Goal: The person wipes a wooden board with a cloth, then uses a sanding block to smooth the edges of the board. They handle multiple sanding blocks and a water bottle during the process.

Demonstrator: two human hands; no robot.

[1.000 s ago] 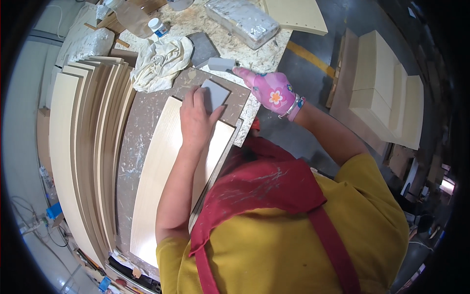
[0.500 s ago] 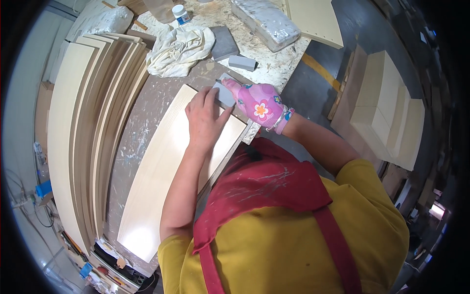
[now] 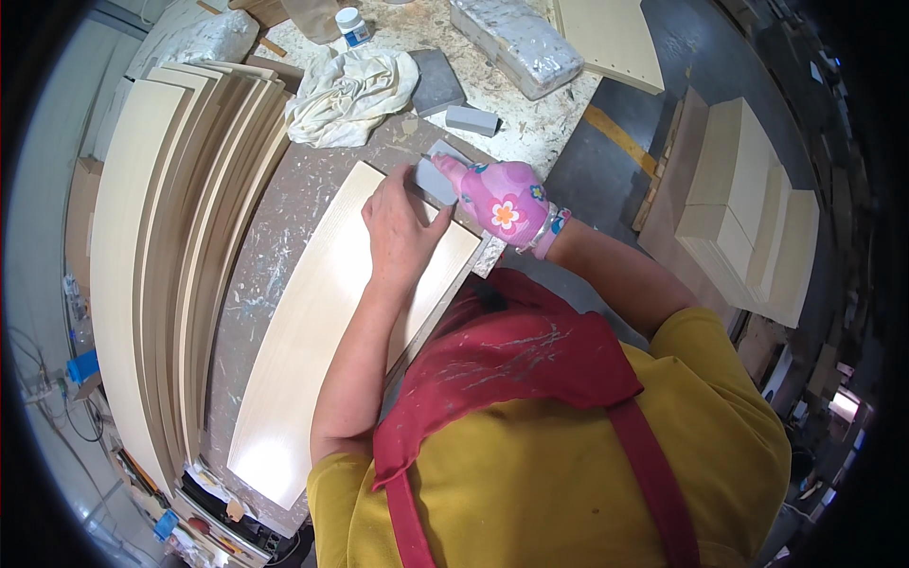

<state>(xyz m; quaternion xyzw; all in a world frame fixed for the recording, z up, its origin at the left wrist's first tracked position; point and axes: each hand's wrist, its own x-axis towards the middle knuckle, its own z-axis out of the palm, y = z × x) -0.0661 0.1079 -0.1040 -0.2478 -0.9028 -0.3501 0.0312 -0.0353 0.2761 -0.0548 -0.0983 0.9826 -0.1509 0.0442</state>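
Observation:
A pale wooden board (image 3: 312, 303) lies on the worktable, its far end under my hands. My bare left hand (image 3: 398, 232) rests on that end, thumb spread from the fingers; the fingertips reach its far edge beside a grey sanding block (image 3: 435, 183). In a pink flowered glove, my right hand (image 3: 502, 197) is closed on this block at the board's end edge. The block's underside and some gloved fingers are hidden.
Several pale boards (image 3: 142, 237) stand stacked at the left. Beyond my hands are a white cloth (image 3: 350, 97), a dark grey pad (image 3: 436, 80), another grey block (image 3: 472, 120), a small white jar (image 3: 351, 26) and a wrapped package (image 3: 516, 47). More boards (image 3: 739, 218) sit at the right.
My left fingers have drawn slightly away from the sanding block, baring more of it. The board has shifted very slightly to the right. My right hand stays nearly in place.

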